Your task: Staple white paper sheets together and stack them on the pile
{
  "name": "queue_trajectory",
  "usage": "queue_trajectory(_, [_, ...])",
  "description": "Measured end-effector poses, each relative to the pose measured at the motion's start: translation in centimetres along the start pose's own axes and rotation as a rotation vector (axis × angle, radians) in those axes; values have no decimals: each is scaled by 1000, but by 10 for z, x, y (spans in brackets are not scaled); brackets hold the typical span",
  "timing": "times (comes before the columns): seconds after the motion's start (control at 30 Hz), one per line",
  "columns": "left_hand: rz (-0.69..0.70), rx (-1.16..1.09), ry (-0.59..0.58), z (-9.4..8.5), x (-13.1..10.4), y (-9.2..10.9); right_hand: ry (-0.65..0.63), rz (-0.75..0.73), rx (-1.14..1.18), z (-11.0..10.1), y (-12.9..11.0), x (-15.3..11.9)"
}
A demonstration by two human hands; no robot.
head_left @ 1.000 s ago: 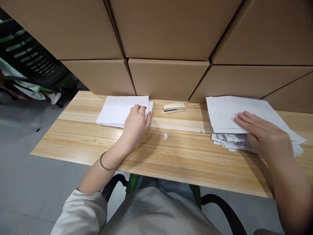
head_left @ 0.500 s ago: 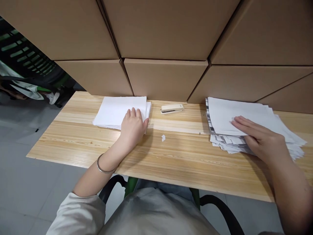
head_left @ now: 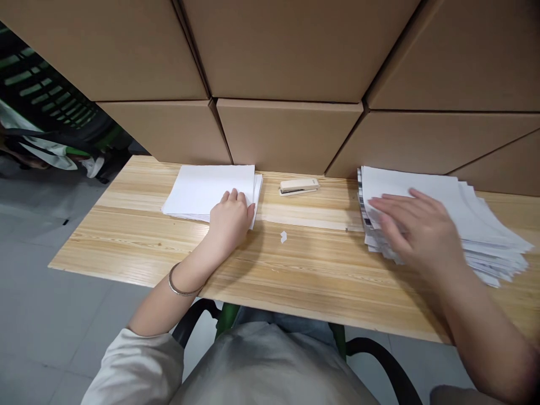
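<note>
Two hands working: left hand [head_left: 230, 220] lying flat, fingers open, on neat stack [head_left: 208, 188] at 11 o'clock; right hand [head_left: 415, 233] spreading open fingers over loose stack [head_left: 481, 225] at 2 o'clock — fanned sheets risking sliding off.

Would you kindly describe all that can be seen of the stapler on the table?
The stapler is small, cream or beige, apparently plastic, with a darker slot between its top arm and its base. It looks closed and lies flat, lengthwise from left to right, on the wooden table near the far edge, just before the cardboard boxes. It sits between the two paper stacks, nearer the left one. Nothing touches it; both hands are elsewhere.
</note>
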State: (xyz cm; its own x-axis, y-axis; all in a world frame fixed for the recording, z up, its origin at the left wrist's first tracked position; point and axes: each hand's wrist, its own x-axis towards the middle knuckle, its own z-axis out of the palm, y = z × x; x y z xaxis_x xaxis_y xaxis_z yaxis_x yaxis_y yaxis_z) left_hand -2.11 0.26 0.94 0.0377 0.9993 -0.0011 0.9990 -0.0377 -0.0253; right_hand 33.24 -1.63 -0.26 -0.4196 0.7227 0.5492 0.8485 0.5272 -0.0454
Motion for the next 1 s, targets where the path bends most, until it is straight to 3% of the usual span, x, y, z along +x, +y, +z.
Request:
queue_trajectory(0.07, [12, 1, -4, -1, -1, 0, -2, -101, 54, 13, -31, 14])
queue_trajectory(0.17, [32, 4, -19, -2, -4, 1, -159, -205, 127, 38, -67, 25])
queue_trajectory(0.27, [45, -4, -29, -4, -6, 3, -296, -254, 226, 62, -86, 28])
queue_trajectory(0.37, [62, -36, -39, -7, -6, 1, -310, -220, 376, 75, -92, 27])
queue_trajectory(0.5, [110, -96, -78, -16, -7, -4, -213, 63, 656, 73, -90, 24])
queue_trajectory(0.6, [197, -281, -68, -19, -15, 0, -325, 462, 1025, 64, -89, 26])
queue_trajectory(0.73, [540, -670, -116, -15, -34, 16, -539, 953, 1408, 53, -89, 35])
queue_trajectory(0.87, [871, -787, -219, -11, -39, 23, -612, 1094, 1293, 46, -88, 34])
queue_trajectory(0.93, [808, -803, -165, -11, -32, 19, -595, 1092, 1210, 44, -84, 28])
queue_trajectory(1.0, [545, -753, -6, -11, -20, 10, -565, 1087, 1163, 45, -80, 21])
